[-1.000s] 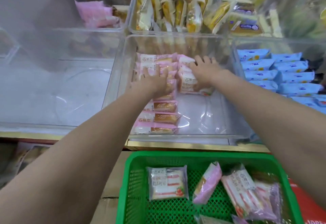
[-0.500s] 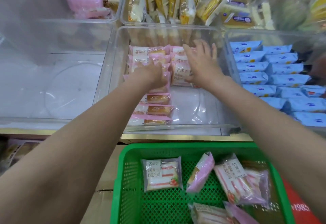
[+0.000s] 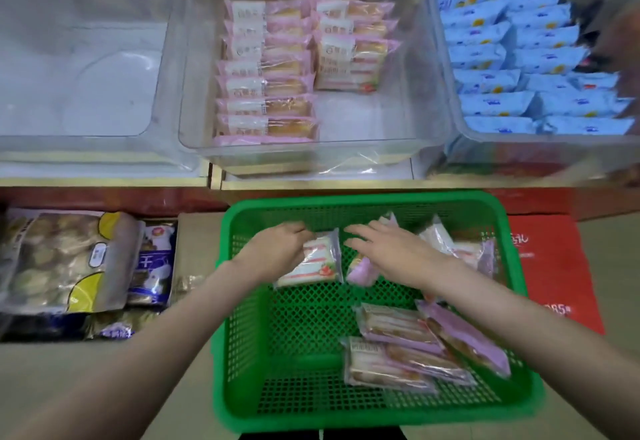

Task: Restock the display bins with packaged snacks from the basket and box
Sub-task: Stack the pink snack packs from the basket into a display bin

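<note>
Bright, even light falls from above, casting only soft shadows. White glare streaks the clear bin [image 3: 311, 149] walls and the floor of the left bin [image 3: 86, 93]. Motion blur smears the whole view, worst at the upper right corner. Wide-angle distortion bows the shelf edge [image 3: 207, 181] and basket [image 3: 346, 204] rim.

Gold-edged counter [image 3: 104, 181] above a red front panel [image 3: 114, 197] — beige floor [image 3: 52, 370] below.

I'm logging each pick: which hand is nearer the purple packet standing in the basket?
Right. The right hand hovers with straight fingers just above the purple packet; the left hand is further left, gripping the strawberry sandwich packet.
</note>
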Action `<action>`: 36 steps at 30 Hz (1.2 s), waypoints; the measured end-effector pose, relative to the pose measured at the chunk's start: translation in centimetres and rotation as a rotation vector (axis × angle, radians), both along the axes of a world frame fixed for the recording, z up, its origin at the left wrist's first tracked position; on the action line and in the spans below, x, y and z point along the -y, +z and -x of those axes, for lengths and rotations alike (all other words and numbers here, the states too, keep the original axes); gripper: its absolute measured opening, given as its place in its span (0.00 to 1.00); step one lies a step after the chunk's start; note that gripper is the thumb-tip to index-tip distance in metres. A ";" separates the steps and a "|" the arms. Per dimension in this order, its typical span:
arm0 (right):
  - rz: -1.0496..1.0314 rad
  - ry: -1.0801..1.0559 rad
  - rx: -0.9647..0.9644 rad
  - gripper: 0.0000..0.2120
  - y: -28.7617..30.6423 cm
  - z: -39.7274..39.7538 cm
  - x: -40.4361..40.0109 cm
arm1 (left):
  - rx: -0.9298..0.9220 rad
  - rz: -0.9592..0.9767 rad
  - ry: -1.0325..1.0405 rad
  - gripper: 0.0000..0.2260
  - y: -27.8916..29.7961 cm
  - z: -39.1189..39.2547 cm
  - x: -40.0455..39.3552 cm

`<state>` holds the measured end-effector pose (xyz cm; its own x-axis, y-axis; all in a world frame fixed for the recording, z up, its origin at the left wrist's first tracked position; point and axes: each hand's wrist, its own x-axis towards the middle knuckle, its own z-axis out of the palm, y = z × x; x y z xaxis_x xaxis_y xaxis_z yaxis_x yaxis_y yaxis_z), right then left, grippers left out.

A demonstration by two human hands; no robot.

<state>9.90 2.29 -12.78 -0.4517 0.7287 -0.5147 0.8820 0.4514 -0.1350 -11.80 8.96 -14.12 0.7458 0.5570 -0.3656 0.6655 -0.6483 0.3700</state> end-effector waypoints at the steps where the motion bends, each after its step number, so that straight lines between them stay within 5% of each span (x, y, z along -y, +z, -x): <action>1: 0.015 -0.004 0.053 0.25 -1.0 0.2 0.5 | -0.145 0.058 0.008 0.18 -1.0 0.3 -0.1; 4: -0.159 0.032 0.135 0.22 -3.0 1.0 1.5 | -0.428 0.139 0.024 0.27 -2.3 0.4 0.0; 9: -0.494 -0.196 -0.091 0.26 -2.5 3.5 2.2 | -0.464 -0.009 0.068 0.24 -3.9 0.2 0.6; 11: -0.252 -0.164 -0.167 0.29 -3.1 4.2 3.1 | -0.459 -0.002 0.101 0.23 -4.1 0.3 0.8; 14: 0.411 -0.380 -0.364 0.28 -3.2 3.4 3.5 | -0.452 0.048 0.115 0.25 -4.2 0.5 0.9; 16: 0.265 -0.500 -0.408 0.21 -2.9 2.0 2.8 | -0.466 0.095 0.120 0.28 -4.4 0.7 0.8; 20: 0.289 -0.380 -0.028 0.39 -4.2 0.4 2.2 | -0.484 0.115 0.139 0.30 -4.7 0.4 1.1; 22: 0.302 -0.341 0.037 0.41 -4.8 1.2 2.4 | -0.500 0.105 0.152 0.29 -4.8 0.1 1.3; 28: 0.259 -0.428 -0.169 0.18 -3.3 1.2 1.9 | -0.277 0.455 0.252 0.17 -4.3 0.5 1.5; 31: 0.234 -0.843 -0.525 0.15 -1.2 0.2 2.1 | -0.103 0.703 0.445 0.18 -3.9 0.9 1.9; 34: 0.544 -1.385 -0.985 0.15 0.7 0.1 2.9 | 0.156 1.068 0.728 0.17 -1.8 1.4 2.3; 36: 0.713 -1.596 -1.077 0.17 0.9 1.1 3.5 | 0.273 1.229 0.823 0.20 -0.7 1.6 2.5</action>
<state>8.76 -1.17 -11.86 -0.0053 0.5361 -0.8441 -0.1791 -0.8310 -0.5267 -13.41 6.42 -14.86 0.5064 0.3004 -0.8083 0.5017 0.6597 0.5595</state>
